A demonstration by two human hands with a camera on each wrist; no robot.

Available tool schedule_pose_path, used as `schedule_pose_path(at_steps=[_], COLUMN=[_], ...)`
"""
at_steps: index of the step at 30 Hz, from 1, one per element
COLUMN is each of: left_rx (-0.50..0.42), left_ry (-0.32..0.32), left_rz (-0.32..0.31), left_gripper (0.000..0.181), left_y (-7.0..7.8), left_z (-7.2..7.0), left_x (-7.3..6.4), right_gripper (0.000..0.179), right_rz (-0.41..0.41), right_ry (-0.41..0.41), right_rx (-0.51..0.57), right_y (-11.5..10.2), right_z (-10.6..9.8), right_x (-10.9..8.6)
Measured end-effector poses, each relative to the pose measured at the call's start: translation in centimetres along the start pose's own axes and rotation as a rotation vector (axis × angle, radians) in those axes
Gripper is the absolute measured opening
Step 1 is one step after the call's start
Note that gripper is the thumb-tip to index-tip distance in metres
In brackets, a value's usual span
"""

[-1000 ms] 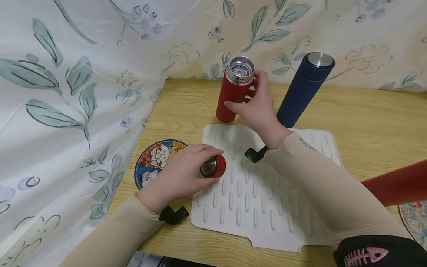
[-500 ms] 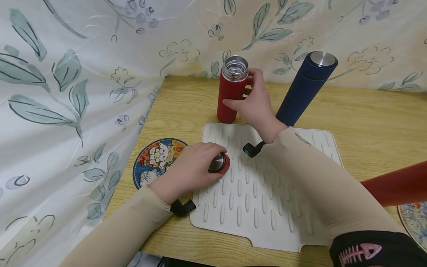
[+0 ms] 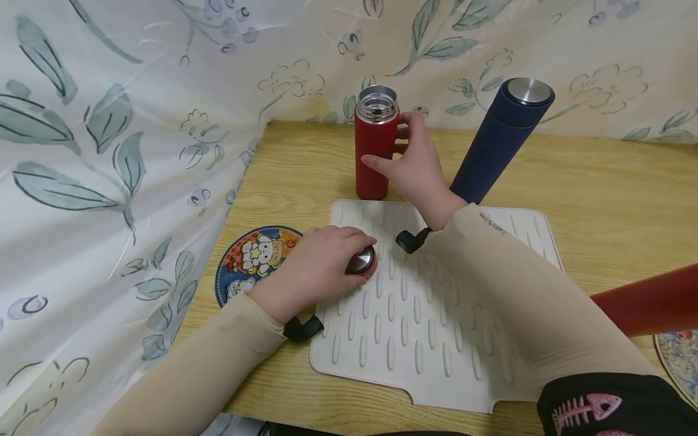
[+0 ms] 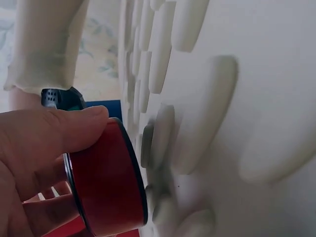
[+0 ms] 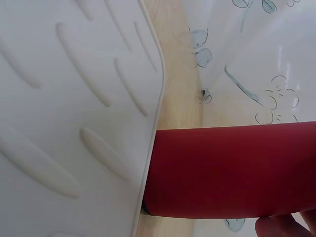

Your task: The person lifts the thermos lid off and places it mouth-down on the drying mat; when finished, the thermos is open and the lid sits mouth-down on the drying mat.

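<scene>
My left hand (image 3: 322, 266) grips a red bottle lid (image 3: 362, 260) with a silver top, low over the left part of the white ridged mat (image 3: 403, 363). In the left wrist view, thumb and fingers hold the lid (image 4: 106, 182) by its side, its dark rim against or just above the ridges. Behind the mat, a red thermos bottle (image 3: 373, 151) stands upright with its steel mouth uncovered. My right hand (image 3: 417, 163) holds this bottle from the right, thumb in front; the far fingers are partly hidden. The right wrist view has the bottle's red body (image 5: 227, 173) beside the mat's edge.
A tall navy thermos (image 3: 498, 145) with a silver top stands right of my right hand. A round cartoon coaster (image 3: 256, 254) lies partly under my left hand. At the right edge are another red cylinder (image 3: 649, 300) and a patterned round coaster (image 3: 678, 357). Floral cloth (image 3: 163, 121) hangs behind.
My left hand has moved the lid slightly right and turned it top up on the mat. The red bottle has tilted upright in my right hand, its mouth shifting left.
</scene>
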State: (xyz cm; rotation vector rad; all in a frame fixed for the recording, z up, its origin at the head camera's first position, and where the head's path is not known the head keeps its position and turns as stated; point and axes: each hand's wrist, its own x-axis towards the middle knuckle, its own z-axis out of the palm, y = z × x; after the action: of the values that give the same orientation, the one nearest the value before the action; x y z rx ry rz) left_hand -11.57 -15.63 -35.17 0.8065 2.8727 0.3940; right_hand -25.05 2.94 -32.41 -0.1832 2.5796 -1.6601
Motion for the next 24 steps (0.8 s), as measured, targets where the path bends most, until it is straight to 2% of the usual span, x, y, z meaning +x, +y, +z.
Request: schedule_pose_path(at_steps=[6, 11, 16, 20, 22, 24], left_rx=[0.048, 0.041, 0.033, 0.043, 0.046, 0.057], left_ry=[-0.063, -0.096, -0.101, -0.111, -0.122, -0.127], left_rz=[-0.008, -0.028, -0.034, -0.052, -0.062, -0.071], left_gripper=[0.054, 0.055, 0.054, 0.057, 0.062, 0.068], left_y=[0.2, 0.5, 1.0, 1.1, 1.2, 1.3], left_z=[0.0, 0.1, 0.5, 0.6, 0.5, 0.4], left_x=[0.4, 0.6, 1.1, 1.4, 1.4, 1.3], right_gripper=[0.087, 0.080, 0.066, 0.054, 0.047, 0.042], right_rz=[-0.002, -0.071, -0.192, -0.276, -0.280, -0.238], right_ry=[0.004, 0.023, 0.044, 0.117, 0.171, 0.216], right_rx=[-0.012, -0.042, -0.071, -0.034, -0.016, -0.033], right_y=[0.2, 0.2, 1.3, 3.0, 4.0, 4.9], right_z=[-0.3, -1.6, -4.6, -7.7, -9.3, -10.9], right_x=[-0.7, -2.8, -6.4, -8.8, -9.5, -9.7])
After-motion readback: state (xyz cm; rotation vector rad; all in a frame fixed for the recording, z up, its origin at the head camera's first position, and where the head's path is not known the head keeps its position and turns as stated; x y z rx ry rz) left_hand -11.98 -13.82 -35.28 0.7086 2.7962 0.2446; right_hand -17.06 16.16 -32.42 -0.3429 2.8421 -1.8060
